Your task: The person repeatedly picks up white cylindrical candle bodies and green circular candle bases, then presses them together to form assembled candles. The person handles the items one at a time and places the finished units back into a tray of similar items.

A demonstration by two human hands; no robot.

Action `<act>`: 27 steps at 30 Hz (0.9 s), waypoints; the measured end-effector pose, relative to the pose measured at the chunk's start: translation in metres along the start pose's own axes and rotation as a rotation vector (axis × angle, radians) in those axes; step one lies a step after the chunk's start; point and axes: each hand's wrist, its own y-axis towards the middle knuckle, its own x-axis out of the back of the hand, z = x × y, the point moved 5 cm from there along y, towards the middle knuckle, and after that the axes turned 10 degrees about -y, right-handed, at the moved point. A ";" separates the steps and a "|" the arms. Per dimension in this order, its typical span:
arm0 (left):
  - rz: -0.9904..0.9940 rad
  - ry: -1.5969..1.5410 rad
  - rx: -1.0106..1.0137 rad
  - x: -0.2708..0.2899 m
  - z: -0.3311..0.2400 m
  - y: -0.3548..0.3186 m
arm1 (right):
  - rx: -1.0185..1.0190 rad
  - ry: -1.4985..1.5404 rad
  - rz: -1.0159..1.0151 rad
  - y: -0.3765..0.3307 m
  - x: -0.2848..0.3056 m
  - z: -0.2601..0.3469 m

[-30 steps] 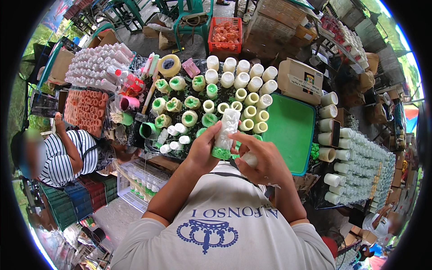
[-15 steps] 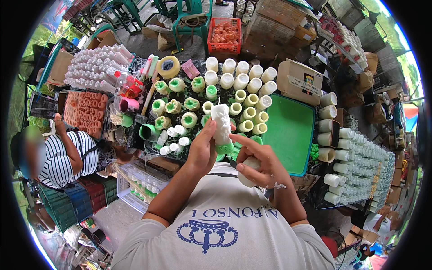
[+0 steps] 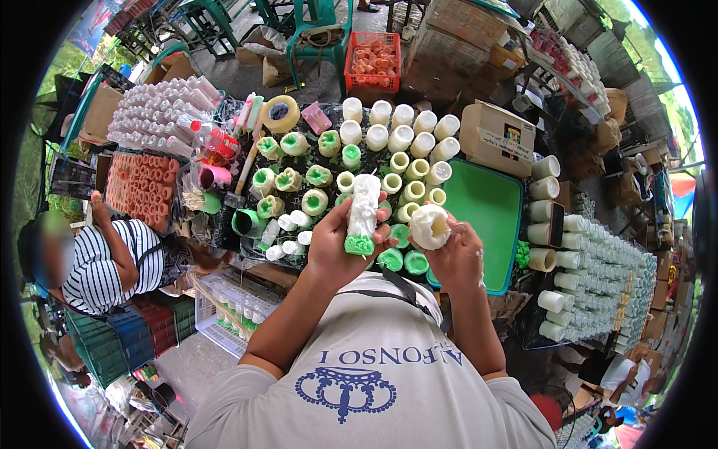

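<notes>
Right fingers, gripping a cream mould, have moved rightward. Left fingers hold the candle near the desk's near edge.

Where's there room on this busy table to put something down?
On the green tray: it's bare, with pale cylinders on its left, white cups on its right and a cardboard box beyond. The right hand is over its near-left part. Among the cylinders it's crowded.
</notes>
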 end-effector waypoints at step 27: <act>-0.364 0.471 -0.373 0.089 -0.123 0.057 | 0.236 -0.406 -0.174 -0.018 0.086 0.014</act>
